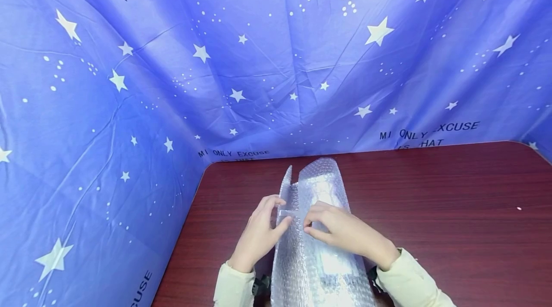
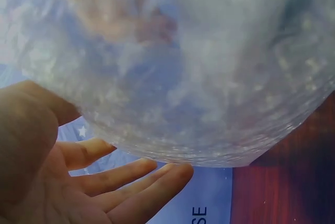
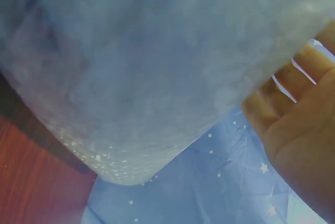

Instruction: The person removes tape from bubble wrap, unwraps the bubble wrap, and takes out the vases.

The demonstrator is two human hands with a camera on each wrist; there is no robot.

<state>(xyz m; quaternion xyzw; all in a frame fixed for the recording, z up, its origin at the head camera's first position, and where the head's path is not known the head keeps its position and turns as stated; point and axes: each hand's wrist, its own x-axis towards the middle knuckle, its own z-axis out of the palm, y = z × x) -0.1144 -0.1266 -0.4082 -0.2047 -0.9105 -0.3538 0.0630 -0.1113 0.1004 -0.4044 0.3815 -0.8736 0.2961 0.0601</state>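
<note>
A large piece of clear bubble wrap [image 1: 327, 268] stands up in loose folds in front of me, with a gap between its left and right flaps. Across that gap runs a narrow clear strip [image 1: 289, 212] that looks like tape. My left hand [image 1: 258, 233] is at the left flap, thumb and forefinger spread apart; the left wrist view shows its fingers loosely extended beside the wrap [image 2: 209, 103]. With thumb and forefinger tips drawn together, my right hand [image 1: 345, 230] pinches the right flap near its inner edge. In the right wrist view the wrap [image 3: 131, 88] partly hides its fingers.
The dark red wood-grain table [image 1: 453, 221] extends to both sides of the wrap. A blue cloth with white stars [image 1: 276, 58] hangs behind the table and along its left side. A tiny pale scrap [image 1: 519, 208] lies at the right.
</note>
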